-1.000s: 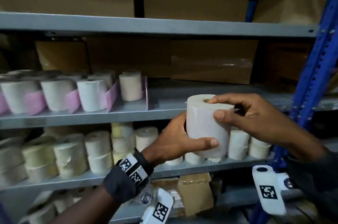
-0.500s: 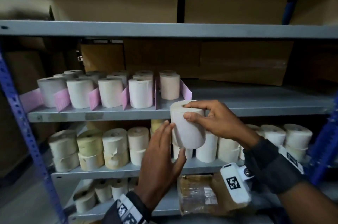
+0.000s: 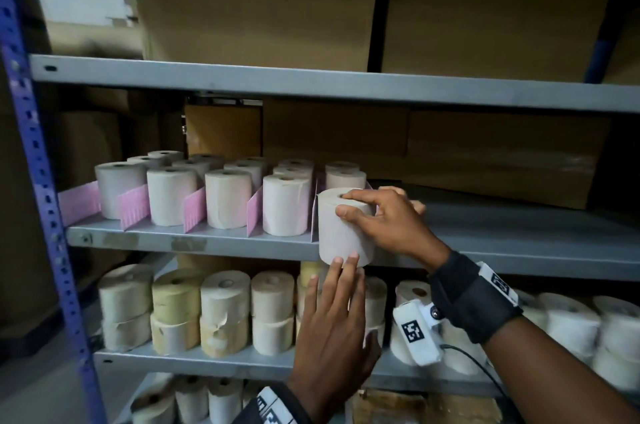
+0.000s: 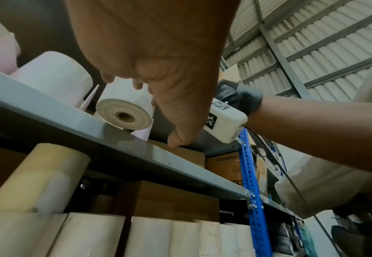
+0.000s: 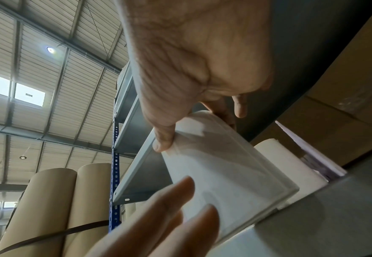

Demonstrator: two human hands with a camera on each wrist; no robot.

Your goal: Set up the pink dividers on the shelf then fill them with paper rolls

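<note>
My right hand grips a white paper roll from above and the right, at the front edge of the middle shelf. The roll hangs partly over that edge, just right of the last pink divider. My left hand is open below it, its straight fingertips touching the roll's bottom rim. Several pink dividers stand along the shelf with rolls in the lanes between them. Another roll stands behind the held one.
The shelf is bare to the right of my right hand. Cardboard boxes stand at its back and on the shelf above. The lower shelf carries stacked rolls. A blue upright stands at the left.
My right hand has carried the roll up and forward to the middle shelf's edge. My left hand let go of it and now only touches its base with straight fingers.
</note>
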